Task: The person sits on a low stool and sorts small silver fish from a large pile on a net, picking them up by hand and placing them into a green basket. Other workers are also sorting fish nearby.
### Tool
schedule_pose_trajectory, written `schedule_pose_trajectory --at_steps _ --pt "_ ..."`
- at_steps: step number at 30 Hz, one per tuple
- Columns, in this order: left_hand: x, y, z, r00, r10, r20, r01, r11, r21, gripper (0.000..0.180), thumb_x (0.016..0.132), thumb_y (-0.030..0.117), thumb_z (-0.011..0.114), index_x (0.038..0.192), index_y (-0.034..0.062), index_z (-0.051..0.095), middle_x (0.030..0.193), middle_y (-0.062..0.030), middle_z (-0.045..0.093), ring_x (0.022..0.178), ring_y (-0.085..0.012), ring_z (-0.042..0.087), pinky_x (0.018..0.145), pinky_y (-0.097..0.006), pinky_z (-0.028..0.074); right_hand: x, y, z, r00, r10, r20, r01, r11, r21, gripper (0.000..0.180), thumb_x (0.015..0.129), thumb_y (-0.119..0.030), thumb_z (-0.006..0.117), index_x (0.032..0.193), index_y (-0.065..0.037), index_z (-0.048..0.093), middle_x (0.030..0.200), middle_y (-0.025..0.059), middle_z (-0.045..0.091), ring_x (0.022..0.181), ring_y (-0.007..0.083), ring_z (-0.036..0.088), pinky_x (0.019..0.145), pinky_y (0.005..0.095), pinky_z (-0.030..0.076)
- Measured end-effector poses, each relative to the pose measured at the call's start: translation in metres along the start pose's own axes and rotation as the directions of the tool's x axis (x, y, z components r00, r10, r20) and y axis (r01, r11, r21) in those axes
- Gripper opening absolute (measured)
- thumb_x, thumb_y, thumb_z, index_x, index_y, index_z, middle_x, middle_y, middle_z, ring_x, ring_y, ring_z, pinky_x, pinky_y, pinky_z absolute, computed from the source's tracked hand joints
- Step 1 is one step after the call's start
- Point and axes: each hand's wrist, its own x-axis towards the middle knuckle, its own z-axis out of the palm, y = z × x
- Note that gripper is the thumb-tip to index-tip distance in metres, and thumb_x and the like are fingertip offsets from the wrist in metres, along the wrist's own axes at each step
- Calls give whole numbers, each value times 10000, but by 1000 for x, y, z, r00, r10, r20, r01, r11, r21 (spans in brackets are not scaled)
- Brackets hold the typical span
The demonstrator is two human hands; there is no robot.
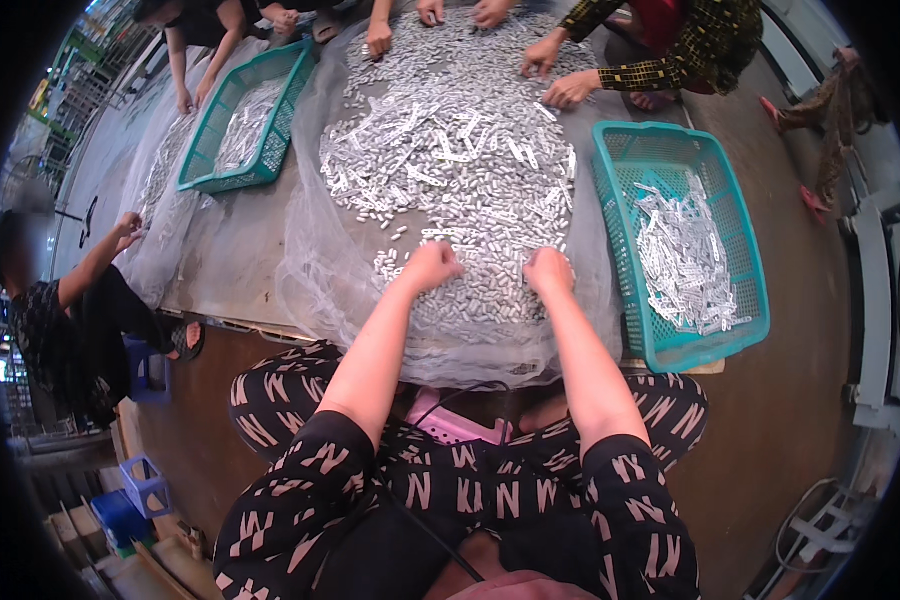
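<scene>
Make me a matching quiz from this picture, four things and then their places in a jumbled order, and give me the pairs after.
Things
1. Left hand
2. Right hand
3. Nearer teal basket
4. Pink perforated item

Places
A. Below the near edge of the sheer netting
B. Near right part of the silvery pile
C. Right of the netting
D. Near left part of the pile

Pairs: 1-D, 2-B, 3-C, 4-A

Large pale letters (326,459) across person's black sleeves (635,500), trousers (285,395)
</scene>
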Motion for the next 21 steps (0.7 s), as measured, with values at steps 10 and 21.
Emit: schedule_pose_trajectory --at_steps 10,21 --pt "-10 -47 -35 882 -470 -45 448 804 392 557 633 244 738 1105 25 539 1063 -208 583 1033 -297 551 887 -374 434 -19 -21 -6 995 -97 -34 84 959 -271 367 711 -310 682 1000 -97 603 1047 111 561 984 274 549 803 420 431" --pt "-8 -109 -74 860 -510 35 506 838 -204 318 684 113 609 968 -25 574 765 -181 637 768 -288 629 655 -359 487 10 2 -20 998 4 66 -18 977 213 199 648 -182 664 785 -60 588 1049 139 548 947 297 560 790 405 457"
